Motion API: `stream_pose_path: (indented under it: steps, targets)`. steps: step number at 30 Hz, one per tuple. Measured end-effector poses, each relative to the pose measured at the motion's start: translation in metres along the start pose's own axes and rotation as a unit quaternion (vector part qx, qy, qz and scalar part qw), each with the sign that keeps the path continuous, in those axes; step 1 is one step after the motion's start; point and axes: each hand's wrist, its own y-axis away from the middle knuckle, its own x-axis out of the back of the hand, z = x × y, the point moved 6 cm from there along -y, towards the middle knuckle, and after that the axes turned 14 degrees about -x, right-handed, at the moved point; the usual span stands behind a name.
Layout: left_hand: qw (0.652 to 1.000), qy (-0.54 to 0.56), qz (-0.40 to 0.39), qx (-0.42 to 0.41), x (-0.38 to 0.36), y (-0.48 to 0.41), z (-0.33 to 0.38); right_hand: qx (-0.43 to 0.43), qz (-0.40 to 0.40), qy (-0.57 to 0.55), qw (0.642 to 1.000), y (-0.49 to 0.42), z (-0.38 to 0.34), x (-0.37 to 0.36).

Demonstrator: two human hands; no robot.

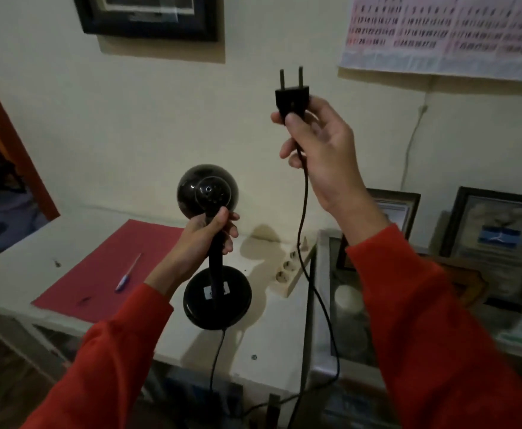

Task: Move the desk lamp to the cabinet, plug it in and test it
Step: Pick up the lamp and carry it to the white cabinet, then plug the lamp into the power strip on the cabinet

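Observation:
A black desk lamp with a round shade and a round base hangs in the air over a white table. My left hand grips its thin stem just under the shade. My right hand is raised higher and holds the lamp's black two-pin plug, pins pointing up. The black cord drops from the plug in a loop and runs back to the lamp's base. A white power strip lies on the table's right edge. A glass-topped cabinet stands to the right.
On the white table lie a red sheet and a pen. Framed pictures lean on the cabinet against the wall. A calendar and a dark frame hang above. A doorway opens at left.

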Motion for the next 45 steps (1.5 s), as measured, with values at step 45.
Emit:
stream_pose_path:
  steps: [45]
  targets:
    - [0.997, -0.018, -0.001, 0.078, 0.022, -0.11, -0.155, -0.167, 0.16, 0.278, 0.932, -0.075, 0.21, 0.104]
